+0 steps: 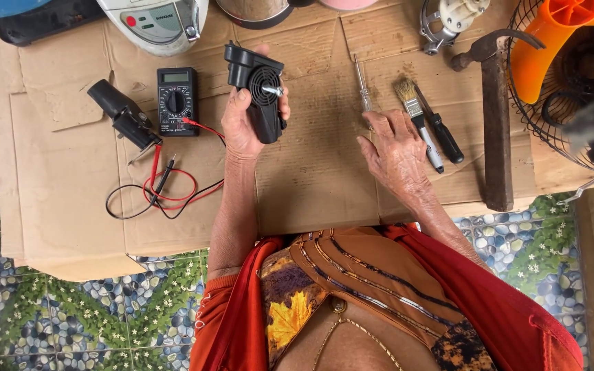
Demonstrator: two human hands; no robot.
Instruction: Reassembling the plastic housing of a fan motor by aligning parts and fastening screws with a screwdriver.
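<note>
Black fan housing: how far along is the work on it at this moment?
Looks done: tools laid out, multimeter leads plugged in. In hand: left hand holds the black fan housing upright; right hand reaches the screwdriver. Left: housing looks closed; probes lie unused.

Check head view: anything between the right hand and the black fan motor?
Only bare cardboard lies between the right hand and the fan motor held in the left hand, in the head view.

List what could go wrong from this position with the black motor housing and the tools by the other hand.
1. The left hand holds the black motor housing in the air; it could drop onto the cardboard.
2. The right hand reaches among the screwdriver and paintbrush; it might knock them.
3. The multimeter leads lie looped nearby and could snag.
</note>
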